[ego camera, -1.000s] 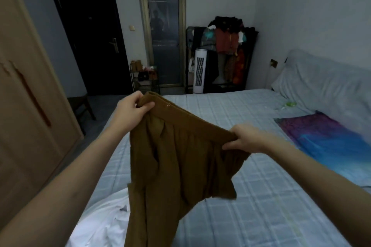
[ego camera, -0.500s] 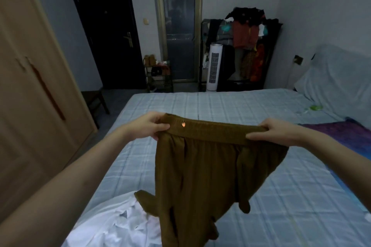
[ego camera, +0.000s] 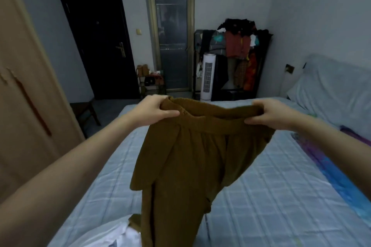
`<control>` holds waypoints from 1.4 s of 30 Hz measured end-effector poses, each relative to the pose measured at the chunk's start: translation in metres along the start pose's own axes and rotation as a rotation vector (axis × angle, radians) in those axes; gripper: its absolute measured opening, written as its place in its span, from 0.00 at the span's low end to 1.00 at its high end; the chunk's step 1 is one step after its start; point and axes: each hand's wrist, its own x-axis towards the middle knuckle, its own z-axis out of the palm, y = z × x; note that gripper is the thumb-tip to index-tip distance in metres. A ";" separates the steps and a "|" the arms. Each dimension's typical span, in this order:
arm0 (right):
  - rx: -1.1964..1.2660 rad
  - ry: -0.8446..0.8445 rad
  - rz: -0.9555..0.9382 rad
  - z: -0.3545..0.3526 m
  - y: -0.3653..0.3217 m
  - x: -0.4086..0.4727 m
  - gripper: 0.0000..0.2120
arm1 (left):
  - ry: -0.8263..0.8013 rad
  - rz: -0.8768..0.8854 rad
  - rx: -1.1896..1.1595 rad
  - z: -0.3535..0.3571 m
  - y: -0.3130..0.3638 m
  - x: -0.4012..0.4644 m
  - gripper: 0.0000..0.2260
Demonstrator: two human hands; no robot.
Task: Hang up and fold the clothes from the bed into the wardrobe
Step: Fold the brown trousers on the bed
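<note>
Item: brown trousers [ego camera: 192, 158], waistband now level.
I pinch it, left hand [ego camera: 154, 110] and right hand [ego camera: 267, 114] fingers clamped; legs hang below over bed [ego camera: 271, 196], ready for folding.

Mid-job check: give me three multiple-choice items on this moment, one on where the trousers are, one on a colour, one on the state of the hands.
1. Where are the brown trousers?
A. Held up over the bed
B. Folded flat on the bed
C. Hung on the clothes rack

2. What colour is the garment at the bed's near edge?
A. Red
B. White
C. Black

3. How do the hands hold the trousers?
A. Only the left hand grips
B. Both lie open on top
C. Left hand and right hand each grip the waistband

Answers: 1 A, the legs hang from the raised waistband; 2 B, pale white cloth shows bottom left; 3 C, fingers curl round both waistband ends.
</note>
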 end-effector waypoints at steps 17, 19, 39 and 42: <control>-0.097 0.394 -0.013 -0.067 -0.025 0.002 0.21 | 0.023 0.367 0.422 -0.072 0.057 0.035 0.24; -0.061 0.241 -0.027 -0.046 -0.016 -0.014 0.14 | -0.051 0.250 0.263 -0.053 0.044 0.020 0.20; -0.216 -0.735 -0.026 0.169 0.098 -0.070 0.06 | -1.093 -0.305 0.232 0.126 -0.133 -0.061 0.11; -0.173 -0.917 0.103 0.189 0.113 -0.032 0.08 | -1.177 -0.402 0.260 0.139 -0.150 -0.028 0.05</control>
